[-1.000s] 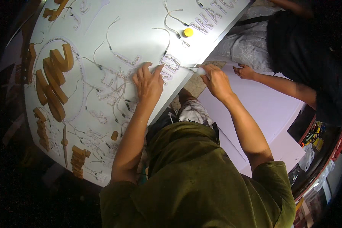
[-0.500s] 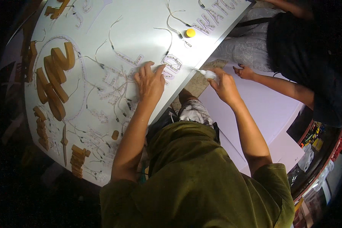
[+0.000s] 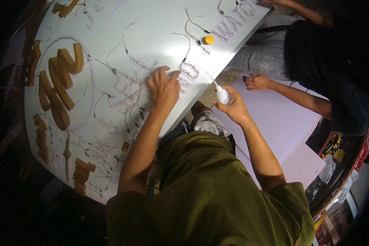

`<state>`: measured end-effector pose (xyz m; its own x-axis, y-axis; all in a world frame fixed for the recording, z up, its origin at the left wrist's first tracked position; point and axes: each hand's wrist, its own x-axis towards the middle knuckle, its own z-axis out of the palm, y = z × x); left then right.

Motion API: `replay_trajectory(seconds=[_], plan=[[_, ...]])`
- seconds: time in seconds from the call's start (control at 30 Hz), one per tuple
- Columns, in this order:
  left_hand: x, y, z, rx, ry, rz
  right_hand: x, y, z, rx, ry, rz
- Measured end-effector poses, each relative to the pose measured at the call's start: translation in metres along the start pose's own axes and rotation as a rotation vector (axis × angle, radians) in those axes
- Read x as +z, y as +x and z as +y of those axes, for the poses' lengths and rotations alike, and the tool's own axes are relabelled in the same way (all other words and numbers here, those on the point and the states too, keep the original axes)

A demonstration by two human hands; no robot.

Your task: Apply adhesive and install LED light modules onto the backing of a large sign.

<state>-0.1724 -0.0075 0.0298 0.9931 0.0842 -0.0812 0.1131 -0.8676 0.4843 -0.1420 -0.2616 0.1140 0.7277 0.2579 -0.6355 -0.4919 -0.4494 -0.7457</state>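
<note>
My right hand grips a small white squeeze bottle just off the table's edge. Its long thin nozzle slants up and left over the tabletop, the tip close to a letter-shaped piece lined with small LED modules. Beside that piece my left hand rests palm down, fingers apart, touching or partly covering its neighbour. Under and around the left fingers lie more LED-lined letter shapes with thin wires and dark connectors.
A white table carries gold-brown curled letter shells, several small brown pieces and a yellow round cap. Another person's hand is at the right, above large pale sheets. A tray with tools stands at far right.
My right hand has moved down and slightly left with the bottle, which now stands more upright. My left hand stays almost in place. The other person's hand has shifted slightly left.
</note>
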Motion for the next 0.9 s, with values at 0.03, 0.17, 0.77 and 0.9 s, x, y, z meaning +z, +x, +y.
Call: replay_trajectory(seconds=[0.03, 0.17, 0.77, 0.9], plan=[[0.000, 0.000, -0.001, 0.000, 0.011, -0.002, 0.002, 0.000, 0.002, -0.051, -0.084, 0.007], [0.000, -0.001, -0.005, 0.027, -0.015, 0.023, 0.006, -0.001, 0.008, -0.209, -0.423, 0.041], [0.007, -0.001, -0.009, 0.035, -0.042, 0.020, 0.020, 0.006, 0.005, -0.136, -0.626, 0.184], [0.004, -0.001, -0.009, 0.028, -0.049, 0.003, 0.020, 0.007, -0.012, -0.040, -0.649, 0.165]])
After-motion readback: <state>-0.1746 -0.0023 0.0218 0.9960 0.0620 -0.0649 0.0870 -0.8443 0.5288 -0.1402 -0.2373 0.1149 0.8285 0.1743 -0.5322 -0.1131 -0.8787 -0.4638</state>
